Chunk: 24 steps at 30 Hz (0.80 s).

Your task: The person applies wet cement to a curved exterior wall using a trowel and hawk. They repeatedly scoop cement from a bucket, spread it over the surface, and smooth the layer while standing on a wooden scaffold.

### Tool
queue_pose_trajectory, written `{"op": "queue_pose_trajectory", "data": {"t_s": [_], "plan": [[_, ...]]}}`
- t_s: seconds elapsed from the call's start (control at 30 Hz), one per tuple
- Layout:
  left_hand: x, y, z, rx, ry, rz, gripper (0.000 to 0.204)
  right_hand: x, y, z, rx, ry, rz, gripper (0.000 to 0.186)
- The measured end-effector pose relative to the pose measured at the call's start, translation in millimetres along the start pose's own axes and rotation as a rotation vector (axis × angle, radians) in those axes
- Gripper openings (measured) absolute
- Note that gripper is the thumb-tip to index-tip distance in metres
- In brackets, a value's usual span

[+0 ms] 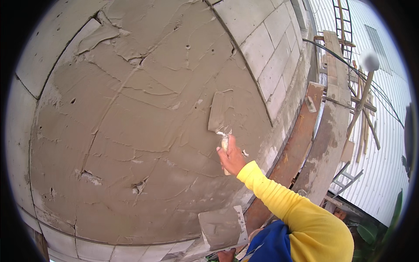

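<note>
My right hand (232, 156), at the end of a yellow sleeve, is closed round the handle of a trowel (221, 112). The trowel's rectangular blade, smeared with mortar, lies against the wet grey-brown mortar coat (144, 118) on the block wall. Low in the view, close to my body, a flat square mortar hawk (221, 229) carries a layer of mortar with pale bare edges. My left hand (226, 256) shows only in part below the hawk, apparently gripping it from underneath; its fingers are mostly hidden.
Pale bare blocks (270, 48) border the mortar coat. Along the right run wooden scaffold planks (325, 150), with a small block (310, 104) on one. Beyond are a pole with a rounded white end (369, 61), black cables, a ladder (344, 22) and corrugated metal sheeting (384, 144).
</note>
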<state>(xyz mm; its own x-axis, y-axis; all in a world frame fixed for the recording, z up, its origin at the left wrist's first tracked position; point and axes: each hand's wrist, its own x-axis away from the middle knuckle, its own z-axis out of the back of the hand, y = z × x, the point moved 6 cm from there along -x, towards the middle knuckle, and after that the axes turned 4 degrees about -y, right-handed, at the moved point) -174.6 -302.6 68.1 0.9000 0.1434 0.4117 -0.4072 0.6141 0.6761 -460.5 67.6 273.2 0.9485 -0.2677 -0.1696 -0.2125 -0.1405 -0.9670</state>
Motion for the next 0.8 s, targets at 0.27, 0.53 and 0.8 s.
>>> {"op": "queue_pose_trajectory", "data": {"t_s": [0.27,0.53,0.8], "plan": [[9.1,-3.4,2.6,-0.023,0.013,0.051,0.043,24.3,24.5,-21.8,0.544,0.204,0.311,0.056],[30.2,-5.3,2.8,-0.025,0.023,0.081,0.043,-18.6,127.5,80.7,0.473,0.473,-0.128,0.06],[21.3,-25.4,13.6,-0.087,-0.09,0.231,0.038,49.0,107.6,-27.0,-0.049,0.012,-0.296,0.05]]}}
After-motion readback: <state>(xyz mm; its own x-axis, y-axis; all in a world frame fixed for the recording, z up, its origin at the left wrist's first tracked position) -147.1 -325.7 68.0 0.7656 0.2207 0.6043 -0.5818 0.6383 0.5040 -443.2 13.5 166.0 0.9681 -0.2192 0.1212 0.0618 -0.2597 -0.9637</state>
